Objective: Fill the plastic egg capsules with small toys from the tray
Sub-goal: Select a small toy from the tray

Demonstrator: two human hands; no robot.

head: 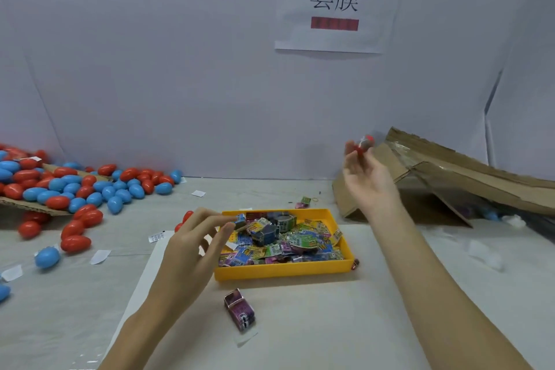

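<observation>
Red egg capsule (pixel 365 143) blurred at my raised right hand's (pixel 368 180) fingertips, grip unclear, my left hand (pixel 192 245) fingers relaxed apart over yellow toy tray (pixel 282 272).

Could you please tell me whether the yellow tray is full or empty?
Fairly full: the yellow tray holds a heap of small packaged toys.

yellow tray (pixel 279 272), red and blue egg capsules (pixel 75 186), brown cardboard box (pixel 468 180)

Table (pixel 330 324) with tray (pixel 279 272), eggs (pixel 75 243)
</observation>
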